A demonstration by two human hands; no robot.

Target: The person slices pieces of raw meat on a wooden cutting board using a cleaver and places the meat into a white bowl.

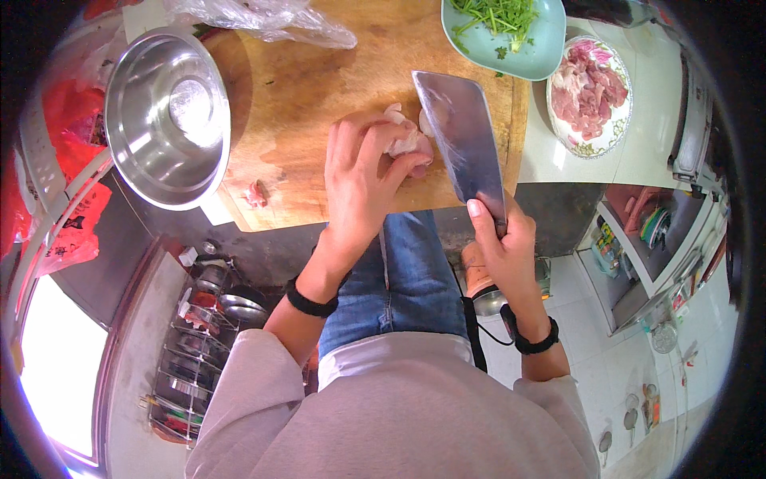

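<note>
On the wooden cutting board [287,120], my left hand [365,167] grips a piece of raw, pale pink meat [413,146], its fingers curled over the top and the thumb at the near side. My right hand [505,245] is closed around the handle of a cleaver [464,132], mostly hiding that handle. The broad blade is tilted over the right part of the board, just right of the meat. A small whitish piece [425,123] shows between meat and blade. One small scrap of meat [256,194] lies near the board's front left.
A steel bowl [149,120] sits at the board's left edge. Clear plastic film [263,21] lies at the back. Chopped green herbs [497,18] fill part of a light green dish [520,63] at the back right. Farther right, a floral plate [589,146] holds sliced raw meat [589,90].
</note>
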